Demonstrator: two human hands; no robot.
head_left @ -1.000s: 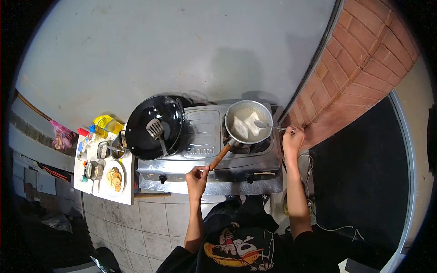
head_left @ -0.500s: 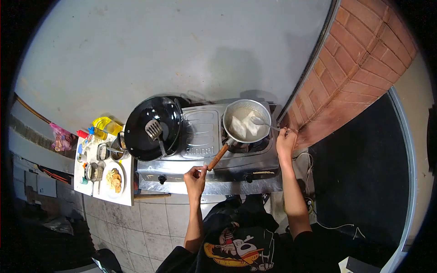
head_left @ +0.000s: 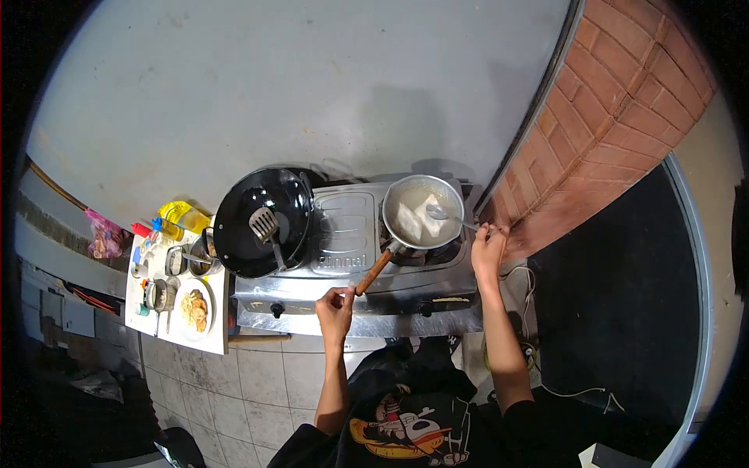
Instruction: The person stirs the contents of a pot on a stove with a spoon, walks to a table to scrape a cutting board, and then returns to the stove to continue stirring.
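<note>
A metal saucepan (head_left: 387,214) stands on the right burner of the gas stove (head_left: 343,230), with white pieces (head_left: 409,222) in cloudy liquid inside it. My left hand (head_left: 335,310) grips the end of the pan's wooden handle (head_left: 374,271). Over on the right, my right hand (head_left: 488,248) is closed on the handle of a spoon (head_left: 438,212), whose bowl lies over the white pieces in the pan. On the left burner a black wok (head_left: 234,249) carries a slotted turner (head_left: 265,226).
Left of the stove, a white table (head_left: 218,327) bears a plate of food (head_left: 207,331), a yellow oil pouch (head_left: 186,214), sauce bottles and small pots. A brick pillar (head_left: 569,148) rises close by my right hand. The grey wall (head_left: 312,86) runs behind the stove.
The spoon's bowl has shifted slightly left and down over the white pieces, and my right hand has moved a little left and down. My left hand stays on the handle.
</note>
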